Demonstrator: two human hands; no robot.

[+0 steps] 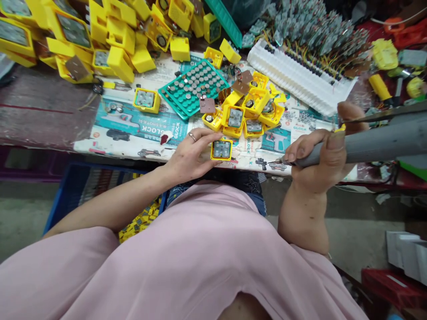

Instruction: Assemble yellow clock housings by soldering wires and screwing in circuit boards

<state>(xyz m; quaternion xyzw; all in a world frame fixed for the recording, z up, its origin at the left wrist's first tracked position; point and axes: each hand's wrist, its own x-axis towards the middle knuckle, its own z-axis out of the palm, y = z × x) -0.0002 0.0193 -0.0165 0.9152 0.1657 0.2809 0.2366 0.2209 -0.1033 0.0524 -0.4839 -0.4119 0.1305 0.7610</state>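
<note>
My left hand (188,155), with a ring on one finger, pinches a small yellow plastic case (222,150) at the table's front edge. The case lies open side up, showing a grey insert within its yellow rim. My right hand (316,153) is wrapped round a grey electric screwdriver (380,138), its thin bit pointing left toward the case and apart from it. Just beyond the left hand sits a cluster of open yellow cases (235,116) with speakers and brown boards. Another yellow case (147,100) lies to the left.
A green tray (170,95) of round metal cells lies mid-table. White foam strips (293,75) hold wired parts at the back right. Many yellow housings (122,35) are heaped at the back left. Below the table edge stands a blue crate (63,195) with small yellow pieces.
</note>
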